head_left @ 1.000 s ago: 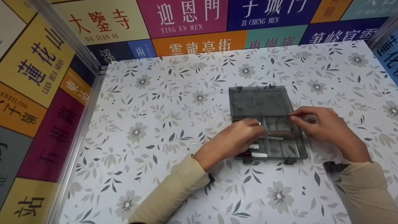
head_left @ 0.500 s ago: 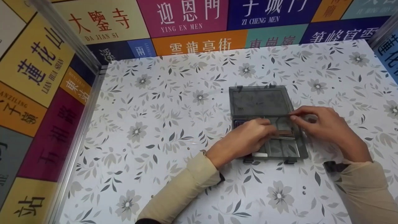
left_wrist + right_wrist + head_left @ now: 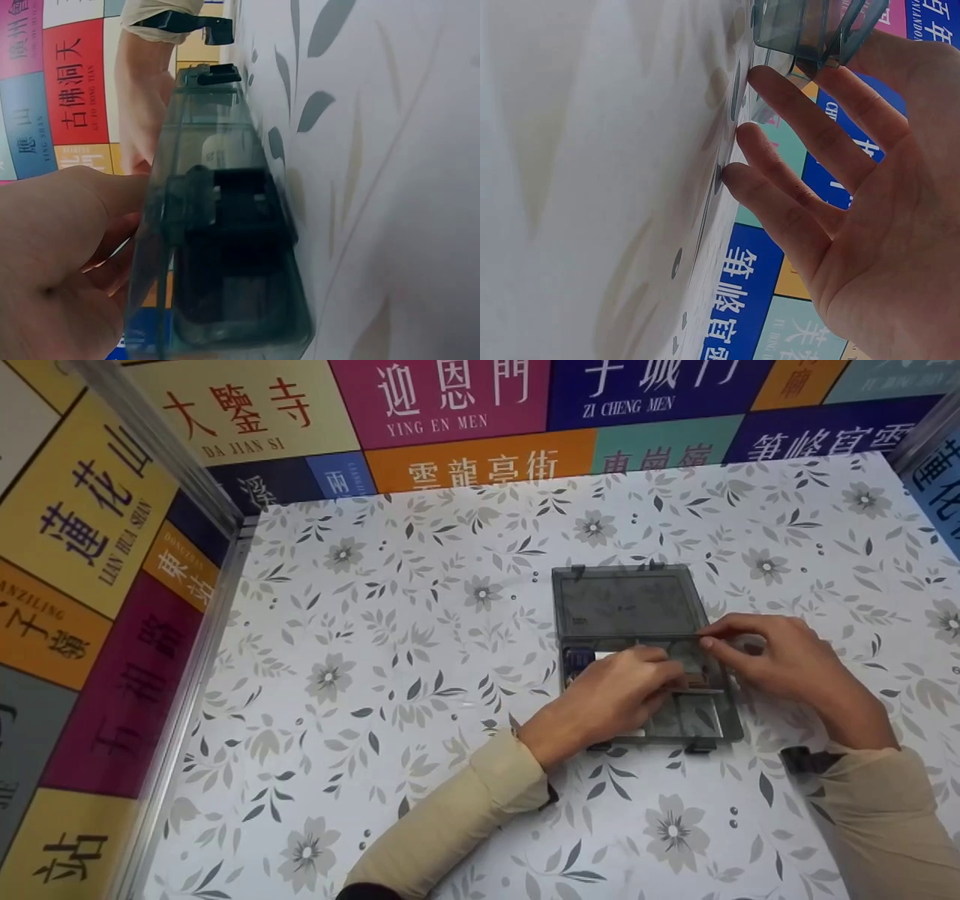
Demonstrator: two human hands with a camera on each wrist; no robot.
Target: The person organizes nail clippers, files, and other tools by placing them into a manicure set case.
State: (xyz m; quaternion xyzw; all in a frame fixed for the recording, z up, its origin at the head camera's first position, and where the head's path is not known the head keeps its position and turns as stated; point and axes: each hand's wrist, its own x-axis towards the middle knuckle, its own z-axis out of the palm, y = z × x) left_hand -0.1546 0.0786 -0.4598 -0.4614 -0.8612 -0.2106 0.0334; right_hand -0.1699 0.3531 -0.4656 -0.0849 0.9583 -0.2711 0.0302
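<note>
A translucent grey compartment box (image 3: 626, 601) lies on the table with its lid folded back flat. Over its compartments is my left hand (image 3: 611, 694), fingers bent down inside; whatever they may hold is hidden. At the left compartment, a dark blue item (image 3: 580, 660) with a white part beside it shows past this hand. A brown strip (image 3: 697, 681) lies in a right compartment. My right hand (image 3: 787, 667) pinches the box's right edge near the hinge between thumb and forefinger. In the right wrist view, its other fingers (image 3: 780, 195) spread beside the box, near the tabletop.
The table (image 3: 420, 645) has a white cover with grey flowers and leaves. Panels with coloured lettering (image 3: 457, 405) stand along the back, left and right sides. Dark latches (image 3: 232, 202) stick out from the box's front side.
My left hand has shifted right across the box, uncovering the dark blue item. The thin clear stick seen at its fingertips earlier is no longer distinguishable. My right hand stays put.
</note>
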